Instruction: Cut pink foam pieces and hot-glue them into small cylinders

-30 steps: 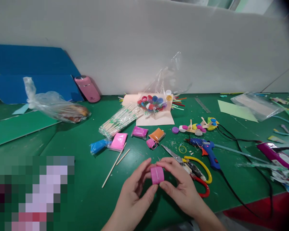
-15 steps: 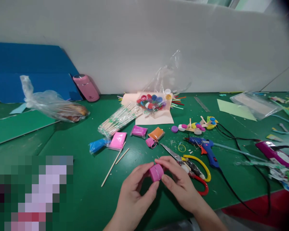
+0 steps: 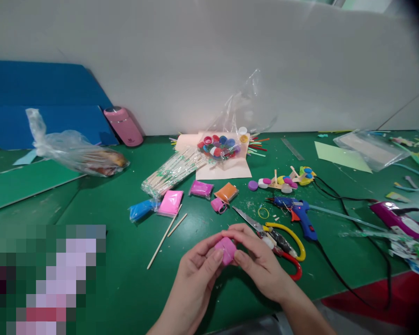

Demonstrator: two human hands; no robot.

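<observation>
A small pink lump, seemingly soft clay around bottle caps, point(image 3: 226, 251) is held between both hands above the front of the green table. My left hand point(image 3: 199, 270) is closed on its left side, the thumb pressing its face. From the right, my right hand point(image 3: 256, 260) pinches it with thumb and fingers; part of it is hidden by the fingertips. Just right of that hand lie scissors point(image 3: 286, 239) with yellow and red handles. Beyond the hands are an opened pink clay packet point(image 3: 218, 205), an orange packet point(image 3: 226, 192) and a magenta packet point(image 3: 200, 189).
A blue glue gun point(image 3: 300, 216) with a black cord lies at right, near a small assembly of caps and sticks point(image 3: 277, 183). Wooden sticks point(image 3: 164, 237) lie to the left. Bagged bottle caps point(image 3: 218, 148), bundled sticks point(image 3: 174, 172) and a pink flask point(image 3: 124, 126) stand farther back.
My left thumb has moved up from beneath the pink lump onto its face. The lump has turned slightly between my fingers. Everything on the table stays put.
</observation>
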